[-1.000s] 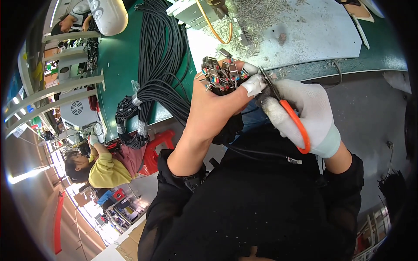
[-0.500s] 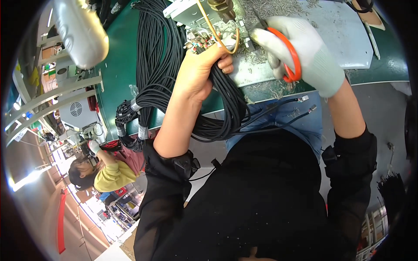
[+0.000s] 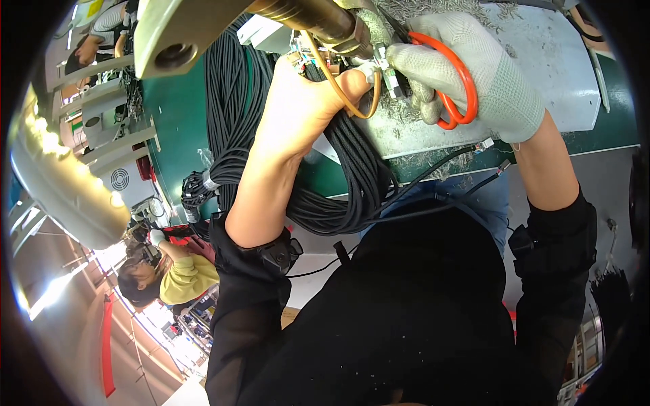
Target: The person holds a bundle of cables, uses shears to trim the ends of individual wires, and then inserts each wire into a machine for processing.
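Observation:
My left hand (image 3: 294,101), bare apart from a white cover on the thumb tip, is closed round a bundle of black cables (image 3: 362,169) near their ends. The thumb meets a small pale connector (image 3: 391,82) under the machine's metal shaft (image 3: 318,20). On my right hand (image 3: 467,74) is a whitish knit glove; red-handled scissors (image 3: 472,98) are in its grip, their blades pointing up and left. Its gloved fingertips touch the connector's right side. A tan tube (image 3: 332,78) loops in front of my left thumb. Two cable ends with connectors (image 3: 484,144) stick out above my lap.
Coiled black cables (image 3: 230,101) lie on the green table (image 3: 172,122) at the left. Small grey scraps cover part of a pale board (image 3: 555,74). A pale lamp-like housing (image 3: 74,183) hangs at the left, and a person in yellow (image 3: 186,279) sits beyond.
The view has shifted, bringing the machine's metal arm into sight at the top. My right fingertips have come against the connector beside my left thumb. Both hands keep their holds.

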A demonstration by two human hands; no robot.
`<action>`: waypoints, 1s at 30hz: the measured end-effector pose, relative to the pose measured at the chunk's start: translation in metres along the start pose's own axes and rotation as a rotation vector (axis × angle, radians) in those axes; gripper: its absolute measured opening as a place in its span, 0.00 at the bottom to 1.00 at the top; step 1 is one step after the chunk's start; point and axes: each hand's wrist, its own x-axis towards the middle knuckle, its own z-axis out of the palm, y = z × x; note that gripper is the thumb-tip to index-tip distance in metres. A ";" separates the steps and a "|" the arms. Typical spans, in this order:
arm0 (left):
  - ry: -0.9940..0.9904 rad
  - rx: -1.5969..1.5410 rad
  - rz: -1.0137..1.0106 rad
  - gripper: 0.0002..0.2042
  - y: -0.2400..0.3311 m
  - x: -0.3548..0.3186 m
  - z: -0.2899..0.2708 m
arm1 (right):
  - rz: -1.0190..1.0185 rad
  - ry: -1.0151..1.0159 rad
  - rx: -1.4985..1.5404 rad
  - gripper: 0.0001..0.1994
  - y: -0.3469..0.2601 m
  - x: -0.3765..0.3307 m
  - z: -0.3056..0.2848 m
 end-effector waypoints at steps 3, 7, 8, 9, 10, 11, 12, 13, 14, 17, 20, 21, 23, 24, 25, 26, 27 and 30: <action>0.004 0.065 0.007 0.15 0.001 0.000 0.000 | 0.009 0.047 -0.046 0.19 -0.004 0.003 -0.001; 0.036 0.160 0.041 0.15 0.008 -0.003 0.005 | 0.030 0.023 -0.053 0.13 -0.005 0.009 -0.002; 0.044 0.207 0.034 0.14 0.008 -0.004 0.004 | 0.312 0.021 0.175 0.11 -0.010 0.011 -0.004; 0.051 0.253 0.027 0.14 0.007 -0.004 0.004 | 0.593 0.019 0.405 0.10 -0.016 0.014 -0.006; 0.058 0.300 0.019 0.14 0.007 -0.004 0.003 | 0.873 0.016 0.636 0.09 -0.019 0.017 -0.006; 0.059 0.300 0.019 0.14 0.007 -0.004 0.004 | 0.872 0.016 0.637 0.09 -0.021 0.018 -0.005; 0.055 0.269 0.074 0.14 0.007 -0.004 0.006 | 0.879 0.042 0.623 0.09 -0.022 0.018 -0.003; 0.050 0.237 0.129 0.14 0.007 -0.004 0.008 | 0.885 0.068 0.609 0.11 -0.023 0.018 -0.002; 0.046 0.204 0.184 0.15 0.007 -0.004 0.009 | 0.892 0.094 0.595 0.12 -0.023 0.019 -0.001; 0.064 0.173 0.171 0.15 0.007 -0.005 0.012 | 0.899 0.067 0.608 0.12 -0.023 0.021 -0.003; 0.088 0.218 0.113 0.15 0.005 -0.004 0.009 | 0.890 0.059 0.616 0.13 -0.021 0.020 -0.002; 0.105 0.281 0.062 0.15 0.004 -0.004 0.006 | 0.876 0.063 0.620 0.13 -0.021 0.019 -0.002; 0.122 0.344 0.012 0.15 0.001 -0.004 0.004 | 0.860 0.067 0.623 0.13 -0.022 0.021 -0.004; 0.074 0.241 0.023 0.14 -0.001 -0.004 0.003 | 0.896 0.057 0.599 0.14 -0.024 0.023 -0.006; 0.027 0.140 0.034 0.13 -0.002 -0.004 0.002 | 0.931 0.048 0.576 0.14 -0.026 0.025 -0.008; -0.022 0.038 0.046 0.13 -0.005 -0.003 0.001 | 0.966 0.039 0.551 0.15 -0.027 0.027 -0.008; -0.022 0.039 0.049 0.13 -0.009 -0.003 -0.001 | 0.963 0.040 0.550 0.15 -0.028 0.027 -0.008; -0.074 -0.226 -0.011 0.11 -0.021 -0.005 -0.007 | 0.975 0.065 0.527 0.15 -0.032 0.029 -0.004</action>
